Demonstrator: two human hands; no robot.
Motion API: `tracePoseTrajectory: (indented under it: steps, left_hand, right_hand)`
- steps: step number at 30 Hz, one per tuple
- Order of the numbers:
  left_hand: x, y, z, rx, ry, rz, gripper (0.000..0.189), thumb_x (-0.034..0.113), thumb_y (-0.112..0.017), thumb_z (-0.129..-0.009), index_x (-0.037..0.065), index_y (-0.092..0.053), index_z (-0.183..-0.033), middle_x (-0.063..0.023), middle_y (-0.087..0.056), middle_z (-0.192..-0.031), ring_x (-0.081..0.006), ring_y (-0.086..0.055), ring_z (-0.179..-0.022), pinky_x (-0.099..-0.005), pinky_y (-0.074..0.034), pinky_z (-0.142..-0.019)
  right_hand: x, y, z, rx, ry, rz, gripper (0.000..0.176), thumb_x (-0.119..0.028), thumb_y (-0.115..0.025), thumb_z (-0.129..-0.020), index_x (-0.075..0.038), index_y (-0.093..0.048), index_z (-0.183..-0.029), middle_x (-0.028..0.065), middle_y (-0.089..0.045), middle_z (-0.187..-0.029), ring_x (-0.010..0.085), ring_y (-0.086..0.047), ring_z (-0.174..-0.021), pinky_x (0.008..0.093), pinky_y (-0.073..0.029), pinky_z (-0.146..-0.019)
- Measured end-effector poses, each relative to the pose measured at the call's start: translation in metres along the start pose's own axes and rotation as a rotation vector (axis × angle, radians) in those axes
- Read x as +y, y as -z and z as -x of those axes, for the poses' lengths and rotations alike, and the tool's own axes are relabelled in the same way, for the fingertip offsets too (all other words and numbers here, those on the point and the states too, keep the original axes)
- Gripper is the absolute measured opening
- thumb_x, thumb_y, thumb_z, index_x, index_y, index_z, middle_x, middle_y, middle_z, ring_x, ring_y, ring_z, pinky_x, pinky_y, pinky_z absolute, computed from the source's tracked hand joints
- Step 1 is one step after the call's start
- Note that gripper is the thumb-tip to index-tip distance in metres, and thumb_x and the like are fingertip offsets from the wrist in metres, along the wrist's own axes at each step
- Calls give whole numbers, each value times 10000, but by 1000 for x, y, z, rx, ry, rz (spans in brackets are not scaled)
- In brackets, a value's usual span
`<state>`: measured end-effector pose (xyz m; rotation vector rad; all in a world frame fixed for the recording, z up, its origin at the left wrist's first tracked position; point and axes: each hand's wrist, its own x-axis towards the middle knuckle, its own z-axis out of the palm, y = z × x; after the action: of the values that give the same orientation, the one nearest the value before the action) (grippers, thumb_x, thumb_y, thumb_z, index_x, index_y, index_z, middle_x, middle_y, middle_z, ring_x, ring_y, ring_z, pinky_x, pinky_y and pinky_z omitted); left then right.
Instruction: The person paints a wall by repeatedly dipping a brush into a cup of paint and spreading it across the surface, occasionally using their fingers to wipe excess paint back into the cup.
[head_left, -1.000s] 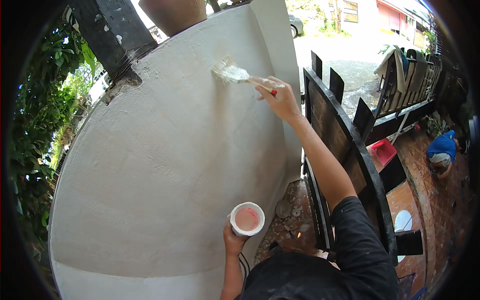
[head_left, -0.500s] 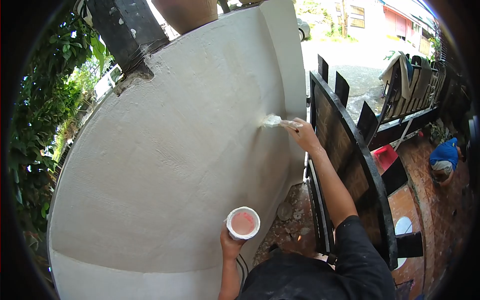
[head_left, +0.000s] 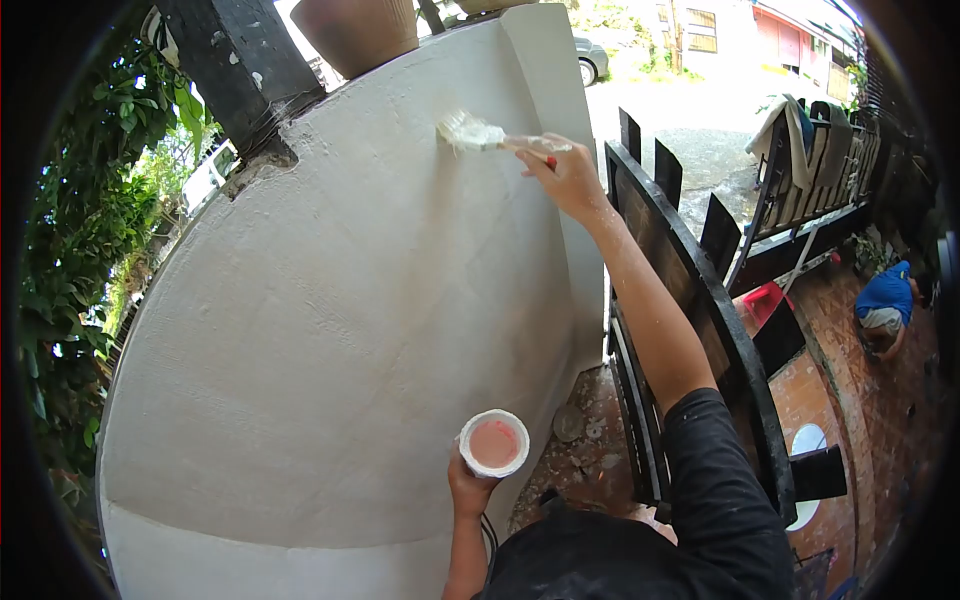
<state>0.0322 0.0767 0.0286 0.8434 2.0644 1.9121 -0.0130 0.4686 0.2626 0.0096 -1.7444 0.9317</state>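
Note:
My right hand (head_left: 566, 178) grips the handle of a paintbrush (head_left: 472, 132), whose bristles are covered in white paint. The bristle end rests at the upper part of a whitish wall (head_left: 300, 350), and the brush points left. Low in front of my body, my left hand (head_left: 472, 488) is wrapped round a white paint cup (head_left: 494, 443). Pinkish paint lies inside the cup, and dried white paint coats its rim. Part of the left hand is hidden under the cup.
A black gate (head_left: 700, 310) stands close to my right arm. Above the wall sit a clay pot (head_left: 358, 35) and a dark post (head_left: 245, 70). Leaves (head_left: 90, 250) hang at the left. A person in blue (head_left: 886, 300) is bent over at the far right, beyond a white bucket (head_left: 806, 440).
My right hand has carried the brush up and to the left across the wall. The left hand with the cup has shifted only slightly.

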Motion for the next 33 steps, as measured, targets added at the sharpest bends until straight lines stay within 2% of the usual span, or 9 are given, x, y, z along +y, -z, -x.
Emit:
tracePoseTrajectory:
  steps: [3, 9, 14, 16, 19, 22, 26, 28, 33]
  left_hand:
    - [-12, 7, 3, -21, 24, -6, 706, -35, -861, -626, 18, -554, -1260, -73, -621, -1191, -209, -601, -1111, -344, -469, -982]
    - [-10, 8, -2, -65, 11, -11, 686, -28, -861, -637, 12, -564, -1254, -74, -624, -1197, -205, -604, -1114, -342, -472, -982]
    - [-2, 7, -10, -81, 16, 66, 686, 1, -875, -626, 9, -570, -1240, -86, -624, -1199, -213, -607, -1114, -344, -478, -976]
    - [6, 6, -11, -81, 2, 48, 689, 9, -877, -624, 9, -570, -1241, -91, -623, -1201, -219, -606, -1116, -346, -478, -976]
    - [8, 5, -12, -73, -17, 1, 694, 23, -881, -623, 9, -568, -1243, -96, -621, -1204, -229, -605, -1121, -350, -477, -977]
    - [0, 9, -8, -43, -1, -19, 698, 29, -881, -622, 12, -568, -1246, -96, -621, -1201, -231, -602, -1125, -354, -475, -980]
    - [5, 15, -7, -32, -5, -10, 702, 24, -877, -619, 17, -568, -1249, -94, -623, -1204, -229, -601, -1127, -356, -471, -984]
    - [-3, 20, -7, -28, -4, -21, 701, 19, -874, -619, 18, -568, -1249, -94, -623, -1204, -229, -602, -1124, -356, -472, -984]
    - [0, 19, -7, -63, -13, 1, 696, 7, -870, -622, 18, -569, -1249, -90, -624, -1192, -230, -605, -1116, -357, -473, -982]
  right_hand:
    - [23, 13, 58, -201, -159, 136, 244, -99, -666, -910, -97, -725, -1147, 118, -651, -818, 208, -676, -731, 342, -514, -680]
    - [53, 32, 78, -690, -77, 609, 202, -112, -641, -914, -63, -739, -1084, 195, -692, -929, 357, -663, -829, 398, -532, -792]
    - [-38, 8, -28, -429, 128, 492, 196, -155, -662, -913, -45, -741, -1055, 182, -701, -920, 352, -659, -817, 375, -520, -725]
    - [-52, 5, -66, -209, 381, 317, 201, -179, -681, -904, -12, -736, -1001, 199, -679, -803, 358, -631, -721, 393, -490, -650]
    - [-98, 5, -82, 50, 251, 127, 188, -170, -678, -910, -18, -736, -1003, 175, -639, -744, 288, -597, -646, 362, -468, -610]
    - [-82, -13, -67, 35, 338, 206, 195, -152, -671, -918, -41, -735, -1065, 129, -613, -722, 209, -565, -604, 336, -457, -592]
    - [-19, -44, 29, 2, 100, -1, 254, -97, -672, -911, -78, -717, -1160, 112, -588, -747, 210, -551, -588, 347, -455, -590]
    - [-8, -33, 75, -116, -45, 27, 270, -93, -640, -944, -63, -695, -1206, 58, -577, -793, 129, -587, -619, 298, -471, -575]
    - [-4, 18, 71, -438, 5, 366, 241, -112, -645, -934, -84, -720, -1161, 112, -614, -790, 237, -606, -669, 353, -490, -647]
